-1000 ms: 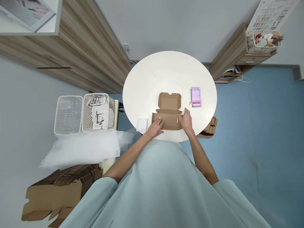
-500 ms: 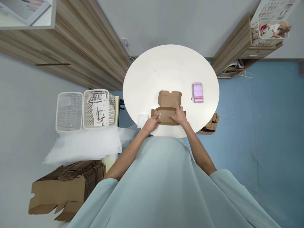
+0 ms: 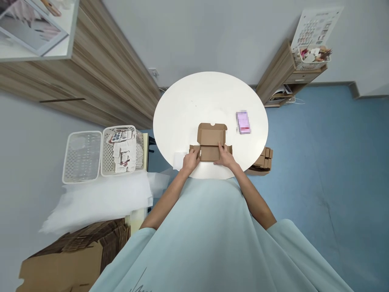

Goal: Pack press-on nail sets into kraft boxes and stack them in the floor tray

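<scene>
A small brown cardboard box (image 3: 212,137), partly folded, lies near the front edge of the white table. Its lid panel points away from me, and side flaps stick out at left and right. My left hand (image 3: 191,160) is closed on the box's left side wall. Around the right side curls my right hand (image 3: 226,157), index finger pointing toward the lid and thumb near the front edge. The fingertips on the outer sides are partly hidden. A white square pad or packet (image 3: 180,160) lies just left of my left hand.
On the round white table (image 3: 176,113), a blurred purple phone-like item (image 3: 243,122) lies to the right. White baskets (image 3: 105,162), white sheets (image 3: 100,200) and stacked flat cardboard (image 3: 63,263) are at left. Folded boxes (image 3: 264,160) sit below the table's right edge.
The box's side and front walls now stand up more, and both hands have closed in around its sides. The camera view has shifted slightly.
</scene>
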Available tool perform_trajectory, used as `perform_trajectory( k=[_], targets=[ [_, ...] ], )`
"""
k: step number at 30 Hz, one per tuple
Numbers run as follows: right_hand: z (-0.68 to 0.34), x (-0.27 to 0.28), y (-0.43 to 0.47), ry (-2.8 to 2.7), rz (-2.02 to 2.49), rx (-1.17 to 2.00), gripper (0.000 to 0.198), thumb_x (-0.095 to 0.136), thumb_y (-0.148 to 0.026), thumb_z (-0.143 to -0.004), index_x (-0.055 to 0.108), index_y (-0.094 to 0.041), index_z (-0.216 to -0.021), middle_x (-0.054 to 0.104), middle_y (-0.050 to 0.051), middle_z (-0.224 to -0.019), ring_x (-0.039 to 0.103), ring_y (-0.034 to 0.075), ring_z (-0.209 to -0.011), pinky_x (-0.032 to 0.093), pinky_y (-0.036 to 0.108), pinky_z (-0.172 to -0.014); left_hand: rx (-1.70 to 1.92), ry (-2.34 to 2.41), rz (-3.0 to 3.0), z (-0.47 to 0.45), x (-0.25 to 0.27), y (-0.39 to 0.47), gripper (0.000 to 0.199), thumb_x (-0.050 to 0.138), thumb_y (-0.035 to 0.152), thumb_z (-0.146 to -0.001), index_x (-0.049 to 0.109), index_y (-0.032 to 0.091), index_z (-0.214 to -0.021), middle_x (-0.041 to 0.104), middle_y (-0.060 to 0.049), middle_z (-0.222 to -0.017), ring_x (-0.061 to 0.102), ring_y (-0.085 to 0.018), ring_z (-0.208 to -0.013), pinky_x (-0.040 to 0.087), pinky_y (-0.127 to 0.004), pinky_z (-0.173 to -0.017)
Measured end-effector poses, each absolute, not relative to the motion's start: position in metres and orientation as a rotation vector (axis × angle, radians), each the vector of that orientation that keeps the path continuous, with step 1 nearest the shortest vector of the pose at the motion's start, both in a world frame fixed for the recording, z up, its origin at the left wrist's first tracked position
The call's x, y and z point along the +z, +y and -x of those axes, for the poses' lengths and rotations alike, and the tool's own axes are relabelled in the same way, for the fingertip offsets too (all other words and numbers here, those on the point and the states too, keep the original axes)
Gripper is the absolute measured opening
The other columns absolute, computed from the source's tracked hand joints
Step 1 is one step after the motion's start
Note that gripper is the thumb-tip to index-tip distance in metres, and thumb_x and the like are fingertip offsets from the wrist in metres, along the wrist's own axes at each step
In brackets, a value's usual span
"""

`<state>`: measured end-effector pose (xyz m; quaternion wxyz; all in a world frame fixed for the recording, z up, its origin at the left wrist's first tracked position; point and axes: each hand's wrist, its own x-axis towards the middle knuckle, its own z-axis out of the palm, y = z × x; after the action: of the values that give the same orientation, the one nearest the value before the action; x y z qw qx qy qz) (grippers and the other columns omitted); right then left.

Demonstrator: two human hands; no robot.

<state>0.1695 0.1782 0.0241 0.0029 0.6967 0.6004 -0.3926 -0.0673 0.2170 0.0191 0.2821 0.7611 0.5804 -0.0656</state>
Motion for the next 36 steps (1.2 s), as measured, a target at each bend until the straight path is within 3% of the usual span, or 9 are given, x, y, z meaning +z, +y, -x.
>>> perform_trajectory(
  k=[3,8,12,17,20,23,27,31,36],
  targets=[
    [-0.170,0.025,0.179,1.886,-2.189,-1.211,0.136,0.096,-0.038,-0.077,0.005,-0.027,-0.177,0.016,0.028,-0.176,0.057,0.042,-0.144,0.054,0.048,-0.110,-0.270,1.541,-2.093,0.064,0.024,0.218,0.050,0.051,0.020,-0.103,0.057,0.024,-0.153,0.065,-0.014,-0.135,0.073,-0.030,-0.110,0.056,-0.040,-0.093],
    [-0.171,0.023,0.179,1.891,-2.211,-1.199,0.133,0.095,-0.043,-0.077,0.008,-0.029,-0.176,0.020,0.026,-0.176,0.055,0.042,-0.147,0.054,0.047,-0.110,-0.102,1.530,-2.087,0.074,0.029,0.214,0.060,0.058,0.016,-0.099,0.051,0.026,-0.158,0.064,-0.012,-0.134,0.067,-0.029,-0.121,0.055,-0.037,-0.096],
    [-0.169,0.022,0.180,1.889,-2.238,-1.168,0.129,0.093,-0.043,-0.079,0.010,-0.030,-0.176,0.023,0.024,-0.175,0.058,0.040,-0.143,0.054,0.045,-0.107,0.107,1.863,-1.996,0.089,0.030,0.209,0.053,0.065,0.024,-0.099,0.056,0.018,-0.151,0.059,-0.017,-0.139,0.059,-0.033,-0.132,0.054,-0.041,-0.103],
    [-0.169,0.023,0.181,1.902,-2.215,-1.151,0.124,0.091,-0.044,-0.081,0.012,-0.030,-0.176,0.024,0.022,-0.175,0.060,0.040,-0.140,0.056,0.043,-0.103,0.136,1.797,-1.892,0.091,0.032,0.209,0.017,0.061,0.026,-0.100,0.072,0.020,-0.112,0.066,-0.012,-0.124,0.067,-0.029,-0.117,0.055,-0.037,-0.095],
    [-0.170,0.023,0.182,1.902,-2.207,-1.157,0.125,0.091,-0.043,-0.081,0.012,-0.029,-0.176,0.024,0.022,-0.175,0.061,0.040,-0.139,0.056,0.043,-0.103,0.193,1.723,-1.822,0.079,0.034,0.208,0.015,0.066,0.031,-0.099,0.072,0.021,-0.108,0.072,-0.009,-0.120,0.072,-0.024,-0.100,0.054,-0.035,-0.091],
    [-0.171,0.022,0.182,1.889,-2.200,-1.181,0.128,0.093,-0.045,-0.080,0.010,-0.031,-0.176,0.022,0.023,-0.176,0.062,0.040,-0.139,0.056,0.044,-0.105,0.195,1.643,-1.738,0.065,0.034,0.208,0.026,0.070,0.043,-0.099,0.070,0.022,-0.114,0.076,-0.007,-0.122,0.074,-0.023,-0.094,0.053,-0.035,-0.089],
    [-0.171,0.020,0.181,1.903,-2.177,-1.205,0.137,0.096,-0.044,-0.076,0.005,-0.033,-0.177,0.018,0.024,-0.178,0.057,0.042,-0.146,0.054,0.045,-0.108,0.124,1.712,-1.684,0.054,0.032,0.210,0.035,0.071,0.040,-0.100,0.063,0.021,-0.127,0.078,-0.009,-0.123,0.074,-0.025,-0.104,0.051,-0.033,-0.088],
    [-0.173,0.019,0.180,1.885,-2.151,-1.239,0.143,0.098,-0.044,-0.073,0.000,-0.033,-0.177,0.008,0.024,-0.181,0.056,0.043,-0.147,0.054,0.047,-0.110,-0.086,1.774,-1.716,0.051,0.032,0.213,0.016,0.065,0.035,-0.101,0.068,0.022,-0.109,0.080,-0.010,-0.113,0.074,-0.026,-0.105,0.050,-0.032,-0.081],
    [-0.173,0.021,0.182,1.889,-2.134,-1.241,0.141,0.098,-0.041,-0.073,0.004,-0.032,-0.177,0.007,0.026,-0.182,0.053,0.043,-0.150,0.054,0.048,-0.111,-0.307,1.769,-1.858,0.043,0.038,0.214,0.020,0.057,0.031,-0.102,0.074,0.020,-0.101,0.080,-0.013,-0.105,0.075,-0.029,-0.103,0.052,-0.034,-0.079]
  ],
)
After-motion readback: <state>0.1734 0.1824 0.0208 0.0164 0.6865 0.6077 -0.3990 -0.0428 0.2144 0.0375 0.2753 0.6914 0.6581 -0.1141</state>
